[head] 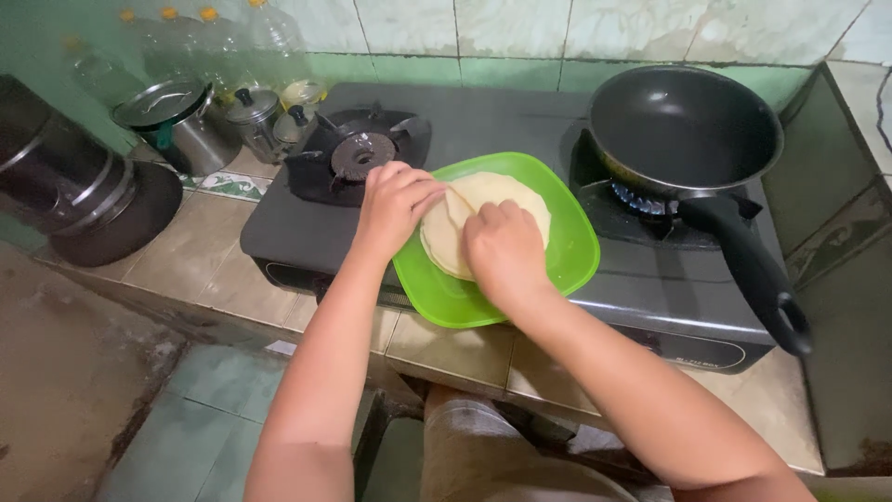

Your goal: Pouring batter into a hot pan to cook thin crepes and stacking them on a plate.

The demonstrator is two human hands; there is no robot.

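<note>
while both hands work at a stack of pale round flatbreads, the stack lies on a bright green square plate that rests on the dark two-burner stove, between its burners. the left hand has its fingers bent over the stack's left edge, pinching at the top sheet. the right hand lies knuckles-up on the near side of the stack, fingertips pressed to the bread; whether it grips a sheet i cannot tell. a black frying pan sits on the right burner over a small blue flame, its handle pointing toward the person. the left burner is bare. steel pots and clear bottles stand on the tiled desk to the left.
</note>
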